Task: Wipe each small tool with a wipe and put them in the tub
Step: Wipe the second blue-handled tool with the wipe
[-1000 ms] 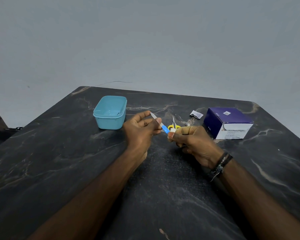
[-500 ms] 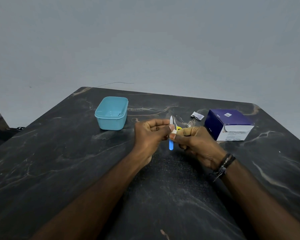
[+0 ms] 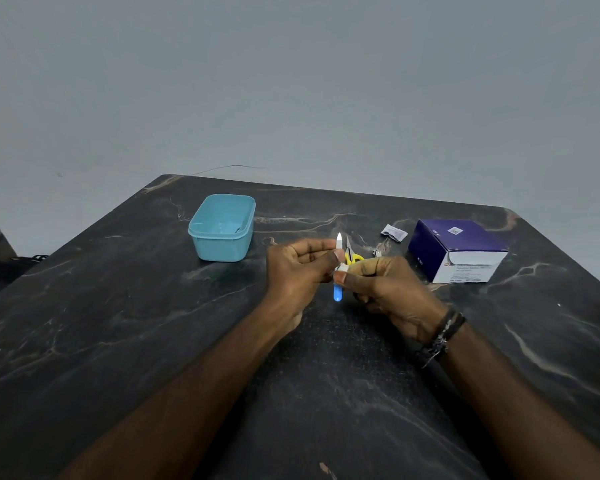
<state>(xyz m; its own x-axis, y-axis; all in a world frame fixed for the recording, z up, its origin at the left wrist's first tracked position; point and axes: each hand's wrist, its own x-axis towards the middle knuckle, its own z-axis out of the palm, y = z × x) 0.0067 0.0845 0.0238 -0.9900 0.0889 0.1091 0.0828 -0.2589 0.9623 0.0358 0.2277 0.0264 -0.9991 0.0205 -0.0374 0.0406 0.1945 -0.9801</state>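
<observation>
On the dark marbled bench (image 3: 118, 341), a light blue tub (image 3: 222, 230) sits far left, well apart from the hands; a small dark object lies inside it. Mid-bench, the left hand (image 3: 298, 271) pinches a nail file (image 3: 337, 271) held upright – white tip up, blue handle down. The right hand (image 3: 388, 289) pinches a small white wipe (image 3: 342, 268) against the file's middle. Just behind the hands lie yellow-handled scissors (image 3: 352, 256) – partly hidden – and a small metal clipper (image 3: 377, 252). Further right, a torn sachet (image 3: 394, 233), then a purple-and-white box (image 3: 458, 249)
</observation>
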